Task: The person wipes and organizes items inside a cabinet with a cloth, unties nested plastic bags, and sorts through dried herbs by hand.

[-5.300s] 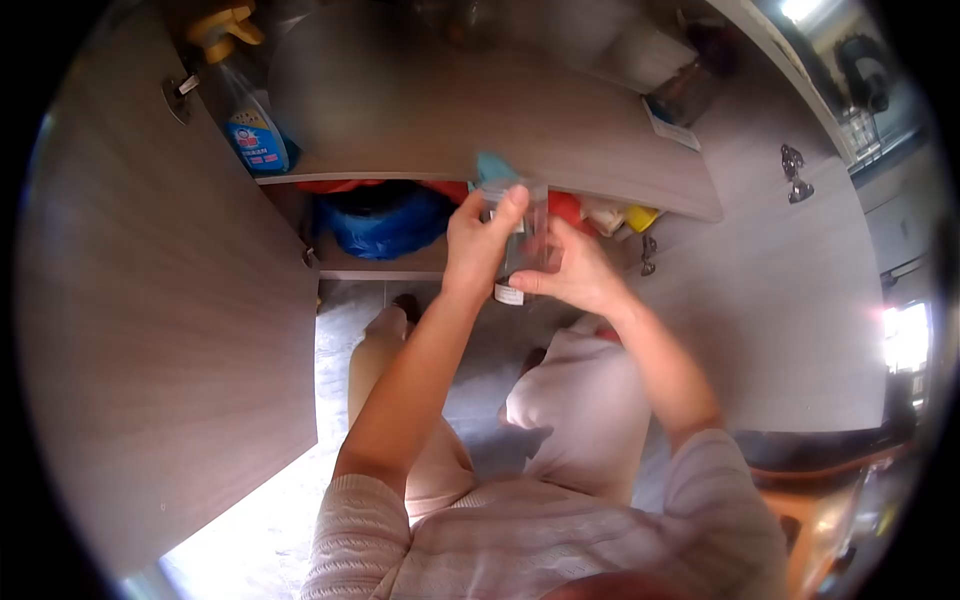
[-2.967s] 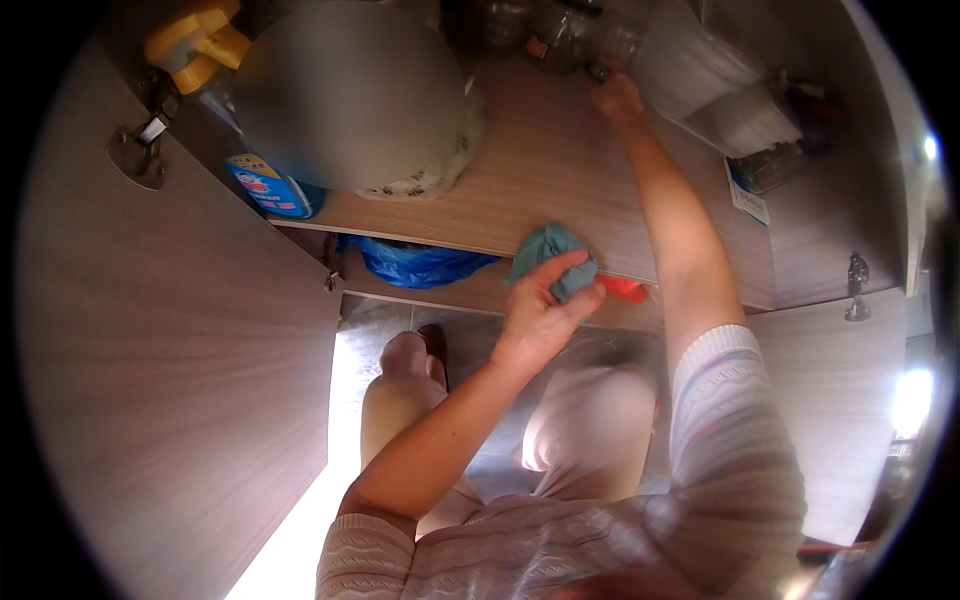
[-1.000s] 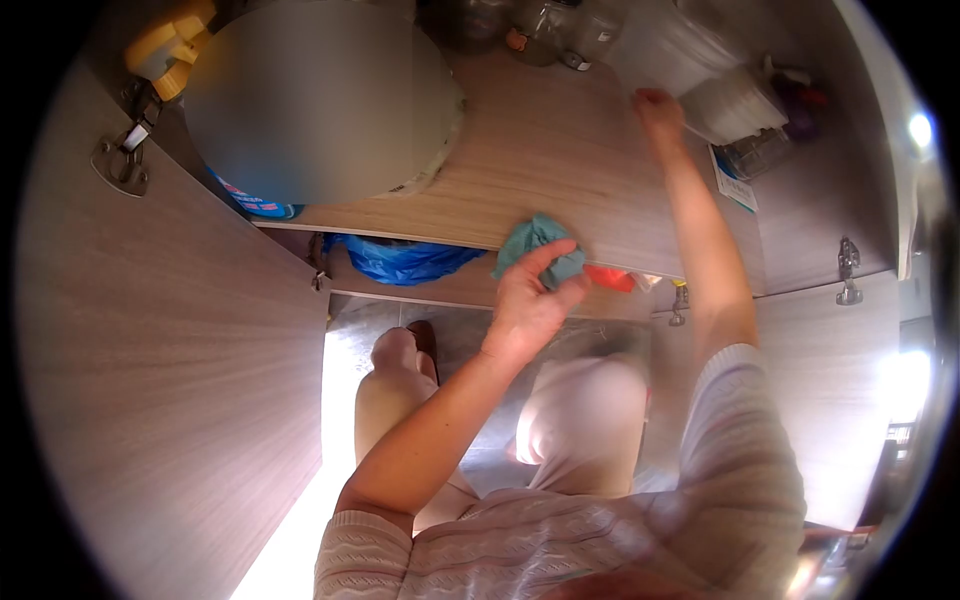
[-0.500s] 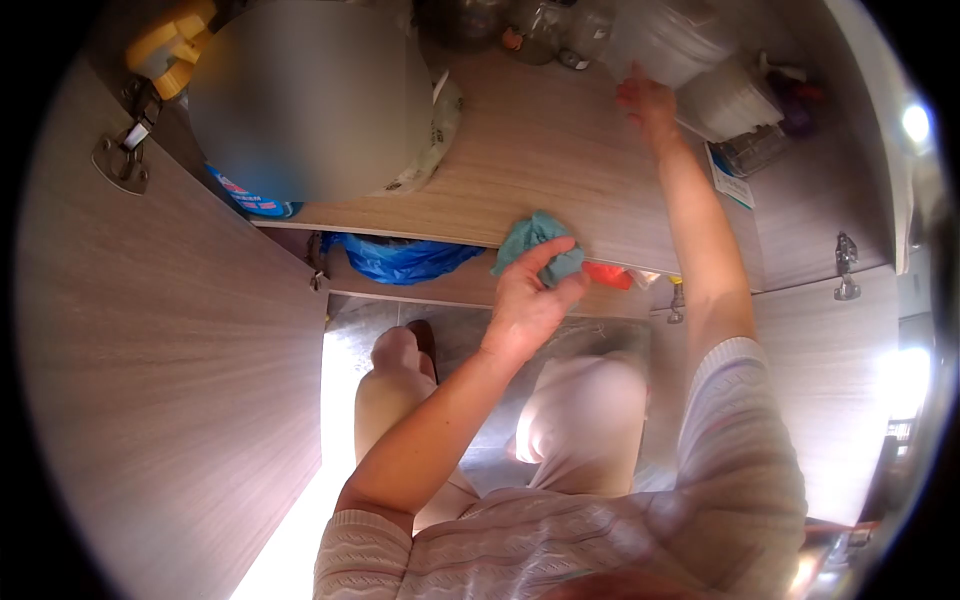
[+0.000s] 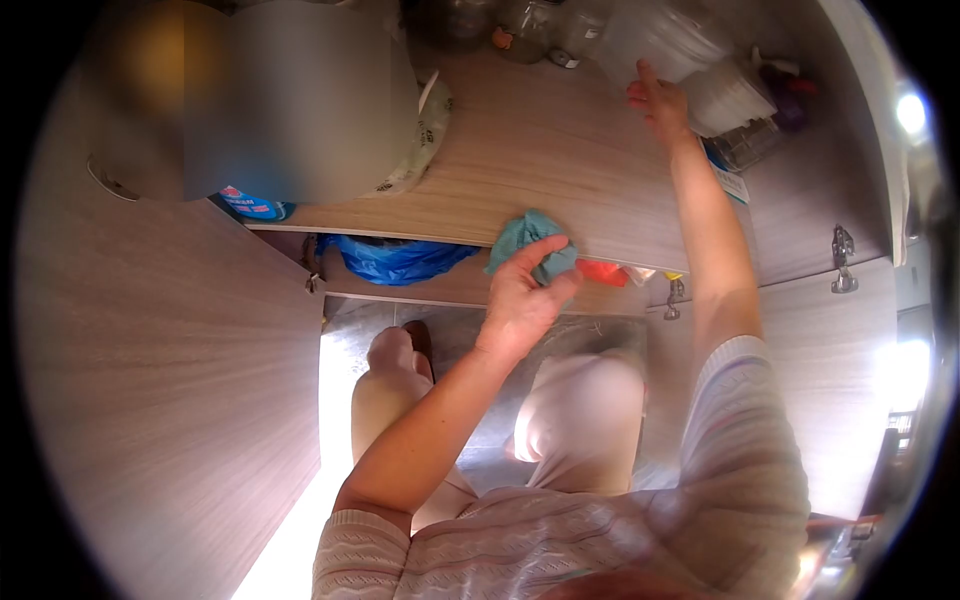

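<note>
My left hand [image 5: 522, 310] is closed on a crumpled green-blue cloth [image 5: 520, 238] at the front edge of the wooden shelf [image 5: 520, 130]. Thumb and forefinger show on the cloth's near side. Further back on the right, my right hand [image 5: 662, 108] reaches over the shelf with its fingers apart and nothing between them. Its fingertips are right at the lower edge of a clear plastic container [image 5: 665, 42]. Beside that hand, a stack of whitish plastic containers [image 5: 728, 98] lies tilted on the shelf.
Glass jars [image 5: 525, 28] stand at the back. A blurred patch covers the upper left, above a blue package [image 5: 257, 205]. Under the shelf are a blue plastic bag [image 5: 400, 260] and a red item [image 5: 602, 272]. Cabinet doors stand open at left [image 5: 160, 340] and right [image 5: 800, 370].
My right hand has shifted slightly right, its forefinger now more raised beside the clear container. My left hand keeps hold of the cloth. The camera view has moved a little.
</note>
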The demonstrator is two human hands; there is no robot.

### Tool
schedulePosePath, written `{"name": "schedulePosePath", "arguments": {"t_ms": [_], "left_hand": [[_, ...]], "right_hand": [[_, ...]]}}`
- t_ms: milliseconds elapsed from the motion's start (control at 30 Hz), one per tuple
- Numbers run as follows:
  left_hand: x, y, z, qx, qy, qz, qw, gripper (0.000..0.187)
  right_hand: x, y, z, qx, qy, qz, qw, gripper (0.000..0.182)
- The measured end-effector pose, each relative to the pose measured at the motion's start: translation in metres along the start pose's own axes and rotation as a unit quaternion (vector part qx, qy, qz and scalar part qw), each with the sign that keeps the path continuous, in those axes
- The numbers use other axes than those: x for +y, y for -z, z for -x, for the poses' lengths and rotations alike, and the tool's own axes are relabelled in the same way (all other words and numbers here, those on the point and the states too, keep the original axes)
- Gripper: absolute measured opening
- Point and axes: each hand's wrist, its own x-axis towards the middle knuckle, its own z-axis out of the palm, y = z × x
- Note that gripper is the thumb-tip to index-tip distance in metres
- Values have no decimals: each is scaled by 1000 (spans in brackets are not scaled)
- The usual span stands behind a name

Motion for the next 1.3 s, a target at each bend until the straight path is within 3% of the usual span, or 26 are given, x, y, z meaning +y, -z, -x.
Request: {"name": "schedulePosePath", "arguments": {"t_ms": [167,267,367,433,500,600,767,800,933,1000,1067,1133,1200,1300], "left_hand": [[-1,0,0,6,-7,-2,1000,41],[-2,-2,1,4,-24,28,999,39],[-2,-2,0,-7,-38,36,999,38],[-1,-2,3,-10,-43,26,999,37],[-1,-3,7,-4,-47,23,999,37],[-2,-6,18,-2,-53,25,998,36],[-11,-11,39,17,-55,17,998,39],[-9,-13,42,10,-93,-16,995,40],[-21,-16,22,-47,-124,-2,991,37],[-31,-35,30,-82,-113,-8,990,39],[-43,-46,45,-112,-130,-69,983,43],[-55,-52,52,-137,-93,-107,980,45],[-67,-50,55,-156,-64,-129,977,47],[-91,-58,52,-171,-56,-168,969,50]], "right_hand": [[3,3,6,-11,16,-20,1000,58],[30,11,-8,-46,43,-97,993,55],[65,7,-17,-15,67,-36,997,49],[48,9,40,-13,187,276,943,45],[50,9,89,-70,164,341,923,44],[74,24,155,-76,255,404,875,42],[105,98,263,-47,260,417,870,36],[102,118,293,-45,248,414,875,36],[114,208,424,-83,-4,353,932,32],[158,255,518,-57,-20,355,933,26],[197,292,619,-140,-131,417,889,21],[210,297,720,-131,-240,394,877,18],[204,291,808,-150,-408,306,847,21],[254,265,915,-267,-451,226,821,28]]}}
